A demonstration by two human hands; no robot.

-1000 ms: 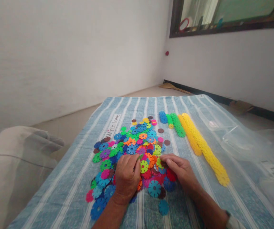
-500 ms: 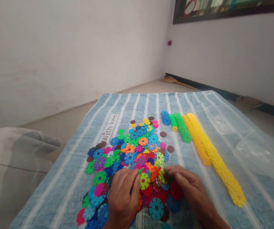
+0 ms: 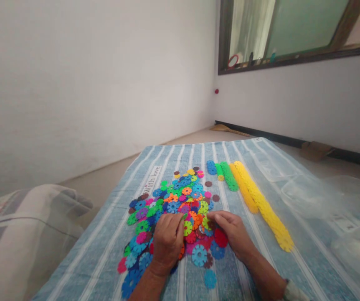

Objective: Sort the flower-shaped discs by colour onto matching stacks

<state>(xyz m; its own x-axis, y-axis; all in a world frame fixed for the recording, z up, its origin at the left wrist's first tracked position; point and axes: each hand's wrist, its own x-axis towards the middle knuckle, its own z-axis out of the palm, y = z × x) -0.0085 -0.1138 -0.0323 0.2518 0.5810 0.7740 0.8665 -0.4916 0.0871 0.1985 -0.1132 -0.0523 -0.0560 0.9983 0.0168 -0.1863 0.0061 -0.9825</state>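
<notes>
With our left hand (image 3: 168, 237) pinching a green notched disc (image 3: 185, 216) and our half-curled right hand's (image 3: 234, 230) grip unclear, we risk scattering the disc pile (image 3: 173, 207) by brushing it.

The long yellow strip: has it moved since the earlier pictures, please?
No: against the striped cloth, the strip lies as before; only the view has shifted.

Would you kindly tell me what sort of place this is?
Probably a room in a home: a striped cloth under colourful notched discs, what looks like a broom beyond it, and a framed window.
</notes>
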